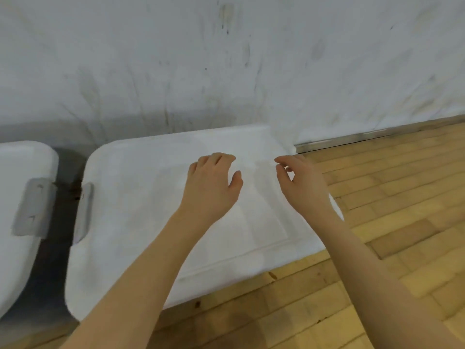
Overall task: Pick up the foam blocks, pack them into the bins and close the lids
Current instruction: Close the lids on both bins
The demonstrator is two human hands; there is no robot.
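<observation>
A white bin point(141, 202) stands on the floor against the wall with its white lid lying flat on top. A grey latch point(84, 212) sits on its left end. My left hand point(211, 185) hovers over the middle of the lid, fingers loosely curled, holding nothing. My right hand point(302, 182) is over the lid's right end, fingers relaxed and slightly bent, also holding nothing. A second white bin point(17, 187) with a grey latch point(34, 207) stands at the left edge, its lid on. No foam blocks are in view.
A scuffed white wall point(226, 59) rises right behind the bins. Wooden parquet floor point(377, 235) spreads to the right and in front. A dark gap point(63, 172) separates the two bins.
</observation>
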